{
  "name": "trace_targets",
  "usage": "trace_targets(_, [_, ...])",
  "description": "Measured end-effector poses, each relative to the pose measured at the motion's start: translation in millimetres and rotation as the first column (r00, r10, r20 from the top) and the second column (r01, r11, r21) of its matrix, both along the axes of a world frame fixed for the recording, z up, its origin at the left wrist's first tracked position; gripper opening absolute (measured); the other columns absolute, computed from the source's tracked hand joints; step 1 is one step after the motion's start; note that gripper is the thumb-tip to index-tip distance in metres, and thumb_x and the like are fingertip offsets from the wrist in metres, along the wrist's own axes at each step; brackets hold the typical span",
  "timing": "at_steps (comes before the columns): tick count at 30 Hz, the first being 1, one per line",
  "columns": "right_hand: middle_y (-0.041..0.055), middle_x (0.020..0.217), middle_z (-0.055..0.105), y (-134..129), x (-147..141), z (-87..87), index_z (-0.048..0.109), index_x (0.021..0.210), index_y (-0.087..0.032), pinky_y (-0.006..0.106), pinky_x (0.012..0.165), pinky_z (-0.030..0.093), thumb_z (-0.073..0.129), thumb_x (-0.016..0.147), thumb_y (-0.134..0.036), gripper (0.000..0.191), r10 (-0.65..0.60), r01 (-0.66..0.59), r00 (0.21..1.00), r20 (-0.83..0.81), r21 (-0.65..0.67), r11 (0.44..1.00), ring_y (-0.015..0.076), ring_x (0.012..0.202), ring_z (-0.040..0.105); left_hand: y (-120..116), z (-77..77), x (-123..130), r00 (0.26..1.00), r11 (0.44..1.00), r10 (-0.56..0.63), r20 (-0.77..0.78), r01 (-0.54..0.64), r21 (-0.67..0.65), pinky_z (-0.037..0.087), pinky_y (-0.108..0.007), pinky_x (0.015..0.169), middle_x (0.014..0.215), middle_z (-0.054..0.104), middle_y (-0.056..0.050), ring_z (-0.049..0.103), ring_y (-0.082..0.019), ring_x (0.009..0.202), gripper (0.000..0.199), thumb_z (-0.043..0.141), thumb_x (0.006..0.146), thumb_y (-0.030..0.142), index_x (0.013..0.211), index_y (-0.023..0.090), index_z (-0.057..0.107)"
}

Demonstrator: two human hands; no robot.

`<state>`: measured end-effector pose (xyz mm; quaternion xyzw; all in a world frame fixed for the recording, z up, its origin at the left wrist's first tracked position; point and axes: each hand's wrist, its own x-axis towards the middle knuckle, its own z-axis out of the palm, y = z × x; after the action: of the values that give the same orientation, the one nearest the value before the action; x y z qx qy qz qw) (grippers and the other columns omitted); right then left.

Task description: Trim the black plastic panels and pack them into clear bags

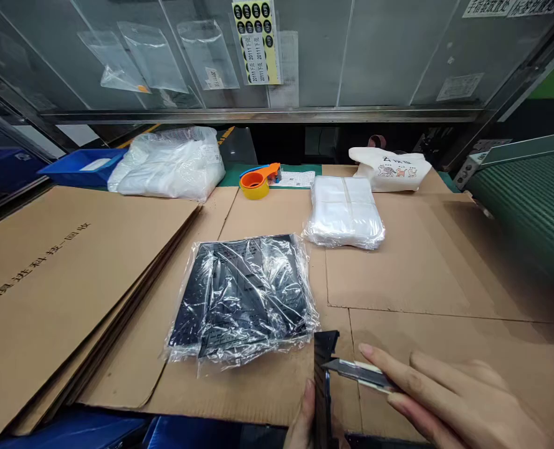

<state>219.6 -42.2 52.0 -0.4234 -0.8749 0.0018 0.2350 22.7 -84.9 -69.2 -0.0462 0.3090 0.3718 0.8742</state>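
My left hand grips a narrow black plastic part upright at the front edge of the table; most of that hand is cut off below. In my right hand is a utility knife, its blade pointing left. The blade tip meets or nearly meets the edge of the black part. Just beyond lies a clear plastic bag with flat black parts inside. The knife's handle is partly hidden by my fingers.
Flattened cardboard sheets are stacked at left. Behind stand a blue tray, a white plastic-wrapped bundle, an orange tape dispenser, a stack of clear bags and a white printed pouch. A green conveyor belt borders the right.
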Motion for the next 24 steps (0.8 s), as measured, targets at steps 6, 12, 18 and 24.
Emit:
trace_targets(6, [-0.0013,0.075,0.07,-2,0,1.7,0.039,0.146,-0.022,0.025,0.038,0.043,0.029,0.104,-0.027,0.043,0.013,-0.014,1.0,0.019,0.04,0.999,0.0113,0.051,0.065,-4,-11.8,1,0.998,1.0,-0.014,0.069,0.015,-0.015,0.033,-0.017,0.042,0.042,0.046,0.002,0.043,-0.006,0.038,0.049,0.072,0.075,0.055,0.054,0.015,0.052])
trace_targets(12, [-0.0042,0.064,0.063,-4,0,3.6,0.047,0.138,-0.021,0.022,0.036,0.039,0.032,0.104,-0.032,0.04,0.088,-0.087,0.996,0.035,-0.03,0.996,0.0083,0.044,0.058,-6,-15.9,3,0.995,1.0,-0.022,0.097,0.022,0.005,0.031,-0.017,0.042,0.04,0.044,0.002,0.042,-0.007,0.037,0.049,0.069,0.078,0.054,0.053,0.014,0.055])
trace_targets(18, [-0.0005,0.07,0.068,-3,2,0.6,0.034,0.149,-0.021,0.026,0.035,0.039,0.029,0.103,-0.027,0.046,0.021,-0.021,1.0,0.022,0.009,1.0,0.0124,0.044,0.06,-6,-21.6,4,0.995,0.999,-0.026,0.094,0.023,0.035,0.031,-0.018,0.041,0.04,0.045,0.001,0.04,-0.007,0.037,0.053,0.07,0.075,0.056,0.047,0.015,0.052])
trace_targets(24, [-0.0009,0.068,0.066,-1,2,0.2,0.036,0.147,-0.02,0.026,0.033,0.038,0.029,0.103,-0.029,0.046,0.045,-0.045,0.999,0.018,-0.005,0.999,0.0115,0.043,0.058,-9,-28.5,4,0.994,0.997,-0.064,0.088,0.059,0.056,0.028,-0.019,0.04,0.036,0.039,0.001,0.036,-0.006,0.034,0.06,0.065,0.077,0.06,0.042,0.016,0.046])
